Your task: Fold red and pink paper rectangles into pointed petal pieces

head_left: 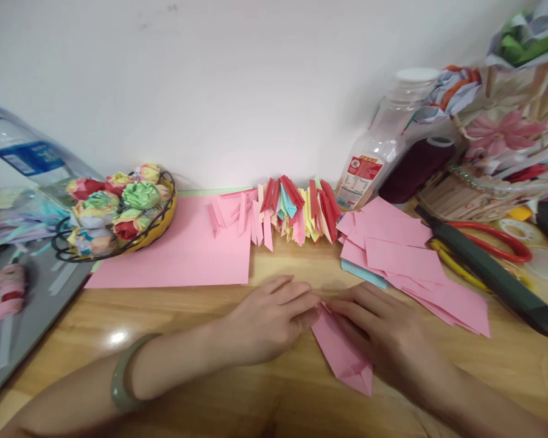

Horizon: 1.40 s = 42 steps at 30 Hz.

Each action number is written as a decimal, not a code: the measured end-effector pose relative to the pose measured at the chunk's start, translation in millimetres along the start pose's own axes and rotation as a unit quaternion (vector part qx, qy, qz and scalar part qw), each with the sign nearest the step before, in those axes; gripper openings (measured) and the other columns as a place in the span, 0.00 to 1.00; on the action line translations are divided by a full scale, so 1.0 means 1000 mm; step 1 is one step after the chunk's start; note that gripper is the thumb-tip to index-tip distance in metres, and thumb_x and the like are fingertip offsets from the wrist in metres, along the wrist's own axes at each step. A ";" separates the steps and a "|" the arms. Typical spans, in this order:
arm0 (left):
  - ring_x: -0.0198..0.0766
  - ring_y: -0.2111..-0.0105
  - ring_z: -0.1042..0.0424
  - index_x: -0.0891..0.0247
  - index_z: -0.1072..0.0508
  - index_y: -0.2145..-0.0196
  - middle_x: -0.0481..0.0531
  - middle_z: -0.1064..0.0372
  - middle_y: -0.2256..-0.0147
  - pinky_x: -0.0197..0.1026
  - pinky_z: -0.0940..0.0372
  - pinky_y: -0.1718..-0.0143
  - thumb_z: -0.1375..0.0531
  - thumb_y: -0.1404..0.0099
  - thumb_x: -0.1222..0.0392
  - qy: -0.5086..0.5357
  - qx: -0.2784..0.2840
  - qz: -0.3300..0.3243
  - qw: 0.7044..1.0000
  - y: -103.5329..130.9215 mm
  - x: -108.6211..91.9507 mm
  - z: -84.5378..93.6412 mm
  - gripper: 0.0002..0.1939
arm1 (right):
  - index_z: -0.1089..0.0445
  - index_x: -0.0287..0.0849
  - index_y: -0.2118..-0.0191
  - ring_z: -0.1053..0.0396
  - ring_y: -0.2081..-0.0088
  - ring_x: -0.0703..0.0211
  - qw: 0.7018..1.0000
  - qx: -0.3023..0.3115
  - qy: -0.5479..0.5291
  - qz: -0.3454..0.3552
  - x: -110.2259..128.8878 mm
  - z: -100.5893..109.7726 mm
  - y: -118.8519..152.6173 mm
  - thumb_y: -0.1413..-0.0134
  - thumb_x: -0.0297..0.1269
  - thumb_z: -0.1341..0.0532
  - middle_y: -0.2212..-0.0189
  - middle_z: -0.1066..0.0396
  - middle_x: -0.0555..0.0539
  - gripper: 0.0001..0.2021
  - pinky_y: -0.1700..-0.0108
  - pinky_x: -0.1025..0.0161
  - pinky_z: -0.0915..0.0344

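Observation:
A partly folded piece of pink paper (339, 353) lies on the wooden table between my hands, its lower end creased into a point. My left hand (274, 319) is closed at the paper's far corner, thumb and fingertips pinching it. On the same far end, the fingers of my right hand (383, 331) press together, and its palm covers the paper's right side. A green bangle (126, 374) circles my left wrist. Just beyond my right hand lies a loose pile of pink paper rectangles (404, 258), with a blue sheet under it.
Folded colored paper pieces (296, 210) stand in a row near the wall, beside large pink sheets (196, 255). At left are a basket of paper flowers (132, 219) and a grey board (31, 328). A clear bottle (369, 146), a utility knife (497, 280) and red-handled scissors (497, 237) occupy the right.

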State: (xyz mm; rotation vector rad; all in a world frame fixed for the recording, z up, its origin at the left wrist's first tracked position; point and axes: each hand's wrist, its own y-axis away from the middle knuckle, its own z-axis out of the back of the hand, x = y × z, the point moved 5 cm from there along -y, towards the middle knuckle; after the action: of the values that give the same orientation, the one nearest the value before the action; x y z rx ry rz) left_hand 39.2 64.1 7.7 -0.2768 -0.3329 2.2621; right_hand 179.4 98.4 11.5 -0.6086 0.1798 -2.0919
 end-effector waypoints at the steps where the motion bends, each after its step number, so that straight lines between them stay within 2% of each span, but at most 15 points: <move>1: 0.38 0.52 0.37 0.66 0.29 0.58 0.51 0.32 0.54 0.46 0.42 0.47 0.50 0.31 0.66 -0.002 -0.001 -0.004 1.000 0.001 0.000 0.001 0.11 | 0.30 0.39 0.63 0.34 0.66 0.57 1.000 0.005 0.010 0.021 0.001 0.000 0.000 0.40 0.29 0.49 0.68 0.30 0.44 0.10 0.67 0.60 0.36; 6: 0.43 0.45 0.43 0.67 0.32 0.52 0.52 0.34 0.49 0.54 0.45 0.45 0.54 0.30 0.67 -0.012 0.005 -0.052 0.999 0.005 0.000 0.005 0.15 | 0.31 0.36 0.59 0.35 0.65 0.55 0.995 0.025 0.042 0.086 0.006 0.002 0.001 0.38 0.29 0.52 0.67 0.30 0.42 0.12 0.66 0.58 0.35; 10: 0.44 0.44 0.44 0.68 0.34 0.49 0.53 0.33 0.49 0.56 0.46 0.44 0.55 0.30 0.68 -0.015 0.023 -0.058 0.998 0.005 0.001 0.005 0.16 | 0.31 0.35 0.58 0.35 0.64 0.55 0.991 0.019 0.071 0.111 0.009 0.003 0.002 0.37 0.30 0.54 0.67 0.30 0.42 0.15 0.64 0.57 0.34; 15: 0.45 0.44 0.43 0.68 0.35 0.48 0.56 0.34 0.49 0.58 0.46 0.45 0.53 0.31 0.67 -0.022 0.033 -0.064 0.997 0.004 0.001 0.006 0.16 | 0.31 0.36 0.59 0.33 0.63 0.54 0.986 0.016 0.094 0.138 0.011 0.007 0.002 0.37 0.27 0.56 0.66 0.29 0.41 0.16 0.65 0.57 0.33; 23: 0.42 0.45 0.41 0.67 0.31 0.52 0.52 0.32 0.51 0.57 0.48 0.43 0.55 0.31 0.69 -0.027 -0.009 -0.063 0.998 0.005 -0.001 0.008 0.16 | 0.29 0.38 0.59 0.31 0.65 0.56 0.982 0.012 0.095 0.161 0.014 0.010 0.002 0.37 0.26 0.60 0.69 0.27 0.43 0.21 0.66 0.59 0.32; 27: 0.42 0.46 0.40 0.68 0.31 0.52 0.53 0.31 0.51 0.57 0.48 0.43 0.54 0.31 0.68 -0.040 -0.017 -0.063 0.997 0.006 -0.003 0.007 0.15 | 0.31 0.35 0.58 0.31 0.67 0.57 0.981 0.003 0.083 0.173 0.016 0.010 0.003 0.36 0.26 0.62 0.70 0.27 0.43 0.22 0.67 0.61 0.31; 31: 0.42 0.46 0.40 0.68 0.31 0.53 0.52 0.31 0.52 0.56 0.49 0.43 0.54 0.31 0.68 -0.048 -0.025 -0.062 0.997 0.006 -0.004 0.007 0.15 | 0.32 0.32 0.57 0.31 0.66 0.57 0.982 0.009 0.078 0.170 0.016 0.009 0.003 0.36 0.26 0.63 0.70 0.27 0.42 0.21 0.67 0.62 0.32; 34: 0.41 0.46 0.40 0.67 0.30 0.53 0.52 0.31 0.52 0.55 0.48 0.43 0.53 0.31 0.67 -0.058 -0.024 -0.063 0.996 0.005 -0.004 0.007 0.15 | 0.31 0.33 0.59 0.32 0.66 0.56 0.983 0.026 0.081 0.160 0.015 0.008 0.003 0.36 0.27 0.62 0.70 0.28 0.42 0.21 0.66 0.60 0.32; 39: 0.41 0.47 0.39 0.67 0.30 0.53 0.51 0.30 0.52 0.54 0.48 0.43 0.52 0.31 0.68 -0.061 -0.025 -0.061 0.996 0.005 -0.004 0.006 0.14 | 0.33 0.35 0.54 0.34 0.63 0.57 0.986 0.049 0.070 0.141 0.010 0.006 0.006 0.35 0.31 0.58 0.66 0.30 0.43 0.17 0.61 0.60 0.34; 42: 0.40 0.48 0.39 0.67 0.30 0.53 0.50 0.30 0.52 0.54 0.50 0.42 0.52 0.31 0.68 -0.061 -0.026 -0.056 0.996 0.004 -0.004 0.006 0.14 | 0.32 0.36 0.56 0.35 0.62 0.56 0.990 0.060 0.059 0.115 0.007 0.004 0.007 0.35 0.33 0.56 0.65 0.31 0.43 0.16 0.61 0.59 0.36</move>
State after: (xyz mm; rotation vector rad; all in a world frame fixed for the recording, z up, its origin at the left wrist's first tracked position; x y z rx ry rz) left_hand 36.9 57.4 12.4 -0.1436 -0.4605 2.1668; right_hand 183.3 89.4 14.5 -0.3728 0.1806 -1.8989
